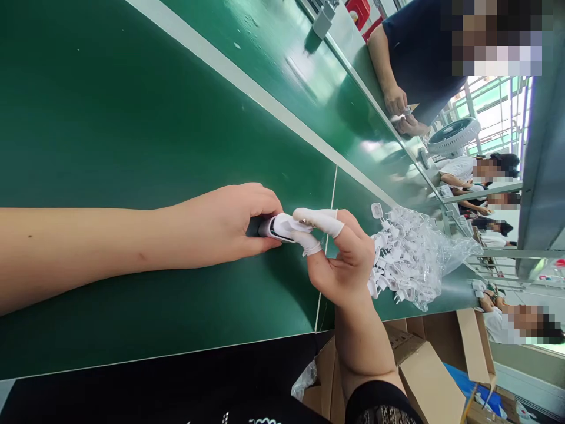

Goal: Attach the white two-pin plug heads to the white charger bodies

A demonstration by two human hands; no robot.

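Note:
My left hand (pixel 251 221) reaches in from the left edge, thumb and fingers closed around a rounded white piece with a dark curved line (pixel 274 227). A dark part shows inside its grip. My right hand (pixel 339 253) comes up from the lower right, with white finger cots on thumb and index finger. Those two fingers pinch a white power adapter (pixel 289 227), mostly hidden, with a bit of metal showing at the fingertips. The two white pieces meet between my hands, above the green table (pixel 132 129). Whether they are joined I cannot tell.
Beside my right hand lies a heap of white power adapters (pixel 397 253) with clear plastic bags. Open cardboard boxes (pixel 432 377) stand below the table edge. Across the table sits a co-worker (pixel 419 59) handling a small part; a fan (pixel 454 135) and other people are beyond.

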